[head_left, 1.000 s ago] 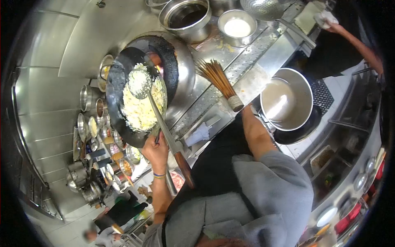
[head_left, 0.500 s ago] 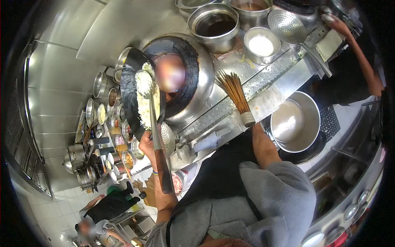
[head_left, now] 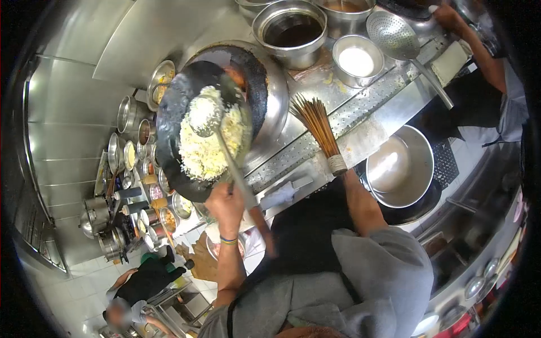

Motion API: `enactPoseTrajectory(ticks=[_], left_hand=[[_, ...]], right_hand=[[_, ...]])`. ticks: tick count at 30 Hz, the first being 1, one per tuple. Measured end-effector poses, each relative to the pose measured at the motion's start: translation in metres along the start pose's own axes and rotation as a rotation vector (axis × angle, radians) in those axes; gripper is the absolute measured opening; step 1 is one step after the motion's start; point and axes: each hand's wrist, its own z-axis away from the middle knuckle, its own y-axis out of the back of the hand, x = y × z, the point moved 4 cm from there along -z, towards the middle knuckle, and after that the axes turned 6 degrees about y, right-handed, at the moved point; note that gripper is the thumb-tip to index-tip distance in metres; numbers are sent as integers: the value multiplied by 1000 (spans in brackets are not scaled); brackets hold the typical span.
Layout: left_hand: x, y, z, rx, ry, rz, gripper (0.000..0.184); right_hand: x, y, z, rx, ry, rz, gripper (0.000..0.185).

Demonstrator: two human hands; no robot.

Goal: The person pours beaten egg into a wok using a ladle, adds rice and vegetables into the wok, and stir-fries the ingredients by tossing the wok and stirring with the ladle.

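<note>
My left hand (head_left: 225, 204) is closed around the short handle of a black wok (head_left: 169, 152), tilted toward me over the counter's left side. White and yellowish fried rice (head_left: 211, 155) lies in it. A ladle (head_left: 228, 155) rests its rice-filled bowl in the wok; its wooden handle passes beside my left hand, and whether those fingers also hold it is unclear. My right hand (head_left: 350, 179) reaches to the counter's front edge, its fingers hidden behind the handle of a bamboo wok brush (head_left: 321, 129). I cannot tell whether it grips anything.
Behind the wok is a burner ring (head_left: 260, 93) with an orange glow. Pots of dark liquid (head_left: 296, 31) and white liquid (head_left: 356, 61), plus a strainer (head_left: 393, 36), stand at the back. A large pot (head_left: 400, 166) is right. A co-worker's arm (head_left: 479, 50) reaches in; another person (head_left: 141, 281) is lower left.
The wok has swung from nearly edge-on to facing me and moved off the burner, so the rice shows fully. My left hand has shifted right with it, and the ladle's handle has tilted rightward.
</note>
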Motion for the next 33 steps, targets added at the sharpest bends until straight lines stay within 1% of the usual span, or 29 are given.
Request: enactPoseTrajectory(ticks=[1,2,3,4,5,6,7,8,9,10,11,12,14,15,17,18,19,20,21,22,23,24,26,28,29,31,32,33], left_hand=[[11,-8,3,-23,-100,-111,30],[16,-11,6,-116,-97,-188,35],[10,-13,4,-147,-74,-161,35],[3,-13,2,-177,-48,-134,35],[-6,-12,-2,-176,-61,-112,35],[-17,-13,-7,-167,-69,-85,35],[-27,-16,-12,-151,-66,-54,35],[-34,-20,-17,-134,-101,-32,35],[-43,-25,-22,-120,-128,-13,35],[-52,-27,-28,-105,-152,2,35],[-63,-28,-37,-133,-138,61,36],[-73,-26,-44,-159,-126,123,38],[-80,-20,-50,-296,-87,214,43],[-85,-20,-48,-254,-122,303,46],[-104,-28,-44,-170,-53,473,49],[-113,-34,-44,-127,-23,552,50],[-114,-36,-43,-18,-72,577,50],[-115,-35,-44,-54,-53,538,45],[-117,-41,-45,-85,-34,518,42],[-119,-47,-43,-123,-13,495,40],[-119,-49,-38,-135,5,506,38],[-120,-49,-39,-142,18,509,37],[-122,-52,-44,-147,29,479,35],[-122,-62,-46,-154,33,423,34],[-121,-58,-47,-205,38,411,33],[-123,-51,-52,-213,54,399,35],[-120,-50,-51,-229,54,394,36],[-119,-59,-48,-175,59,378,41]], right_hand=[[2,0,1,-29,8,40,48],[4,1,2,-68,30,130,48],[10,5,3,-122,60,252,49],[18,15,2,-242,149,527,49],[28,26,6,-396,295,871,50],[35,38,22,-602,448,1199,50],[41,51,40,-835,608,1408,51],[-11,24,134,-664,349,1507,45],[-12,28,154,-876,414,1549,40],[-42,-12,222,-839,323,1368,34],[-64,-48,268,-783,350,1456,37],[-74,-78,291,-722,380,1541,41],[-84,-118,301,-558,864,1285,53],[-89,-153,314,-508,1038,1141,55],[-91,-229,323,-515,1406,989,58],[-91,-271,323,-604,1669,1035,53],[-89,-311,324,-672,1948,1051,48],[-86,-350,317,-624,2231,1160,25],[-93,-386,312,-727,1925,980,27],[-98,-421,316,-792,1600,812,33],[-113,-458,330,-690,1574,742,47],[-121,-482,373,-712,1489,564,56],[-140,-488,454,-564,1486,522,56],[-145,-479,492,-768,1374,376,55],[-142,-470,487,-1101,1209,306,51],[-102,-466,440,-909,1307,299,46],[-74,-468,402,-910,1285,479,41],[-60,-476,366,-1217,1073,335,41]])
